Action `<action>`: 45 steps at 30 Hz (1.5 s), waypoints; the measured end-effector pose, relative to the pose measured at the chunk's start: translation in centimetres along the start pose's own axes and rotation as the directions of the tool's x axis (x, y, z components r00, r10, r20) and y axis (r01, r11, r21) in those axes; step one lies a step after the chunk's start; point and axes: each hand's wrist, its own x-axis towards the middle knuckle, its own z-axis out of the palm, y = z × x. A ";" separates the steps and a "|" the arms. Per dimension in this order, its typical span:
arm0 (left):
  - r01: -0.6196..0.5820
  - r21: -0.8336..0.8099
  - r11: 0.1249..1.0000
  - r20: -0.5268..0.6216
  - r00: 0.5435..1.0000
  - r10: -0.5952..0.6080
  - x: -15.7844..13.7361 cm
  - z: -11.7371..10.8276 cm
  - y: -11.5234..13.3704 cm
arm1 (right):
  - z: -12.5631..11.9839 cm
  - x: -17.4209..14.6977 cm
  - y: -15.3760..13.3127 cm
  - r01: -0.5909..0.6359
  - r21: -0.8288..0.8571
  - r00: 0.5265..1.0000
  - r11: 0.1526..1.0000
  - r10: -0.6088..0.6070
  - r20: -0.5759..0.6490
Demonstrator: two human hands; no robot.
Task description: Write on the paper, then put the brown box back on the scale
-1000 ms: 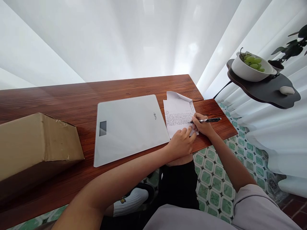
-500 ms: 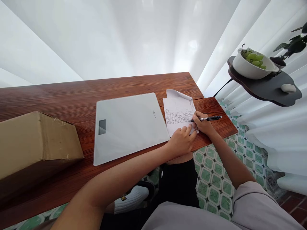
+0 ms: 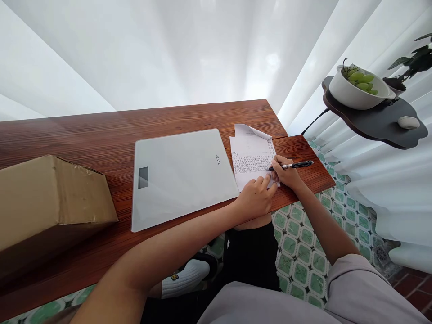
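A pen (image 3: 293, 165) with a black and clear barrel is pinched in my right hand (image 3: 284, 173), its tip on the paper and its back end pointing right. The white paper (image 3: 250, 147) carries rows of small dark handwriting, and its far edge is folded over. Lying across the paper's near edge, my left hand (image 3: 257, 196) has its fingers extended and slightly apart, holding nothing. Just left of the paper rests a flat white scale (image 3: 182, 177) with a small dark display.
A cardboard box (image 3: 54, 198) stands on the wooden table (image 3: 101, 123) at the left. To the right, a dark shelf (image 3: 381, 123) bears a white bowl (image 3: 354, 96) of green grapes, a white mouse-like object (image 3: 408, 123) and a plant. White curtains hang behind.
The view has shifted very slightly. Both hands keep nearly the same place, with the pen still on the paper.
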 end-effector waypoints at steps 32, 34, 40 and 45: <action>-0.018 0.041 0.999 0.011 1.000 0.018 0.0 0.1 0.0 | 0.0 0.1 0.3 -0.045 0.129 0.995 0.991 0.056 -0.082; -0.022 0.045 0.999 0.006 1.000 0.022 0.0 0.1 0.1 | -0.2 0.2 0.5 -0.027 0.149 0.979 0.989 0.056 -0.195; -0.029 0.047 0.998 -0.028 0.999 0.031 0.0 0.4 0.0 | -0.7 1.0 1.6 0.043 -0.091 0.904 0.995 -0.077 -0.420; -0.052 0.038 0.998 -0.025 0.998 0.053 0.0 0.1 0.1 | -0.7 1.5 2.8 0.076 -0.102 0.899 0.992 -0.113 -0.424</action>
